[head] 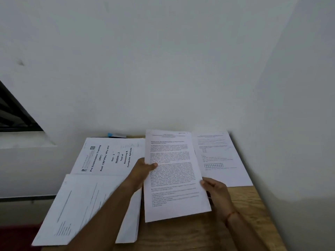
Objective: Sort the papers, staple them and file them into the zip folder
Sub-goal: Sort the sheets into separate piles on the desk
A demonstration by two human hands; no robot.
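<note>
The fingers of the left hand (143,171) were hidden behind the sheaf (172,178), with only the thumb (153,166) showing, pressed flat on the printed face at the left long edge. The hand pinched the pages about halfway along. The right hand (216,191) pinched the opposite long edge nearer the person, thumb on top and the other fingers curled out of sight underneath.

The sheaf was held between the two hands, just right of the title booklet (108,156), its near corners lifted off the wooden table (244,205). Its long axis ran away from the person, the heading at the far end, tipped a little to the left.

A thick stack (81,205) lay on the near side of the title booklet and overlapped its near edge. A single gridded sheet (217,156) lay well to the booklet's right, beyond the sheaf. A small blue object (116,135) sat just past the booklet's far edge by the wall; what it was could not be told.

Sorting looked to be the step in hand. The next placement seemed to turn on which pile matched. The booklet and stack lay on the left hand's side, the gridded sheet on the right hand's. No stapler could be made out.
</note>
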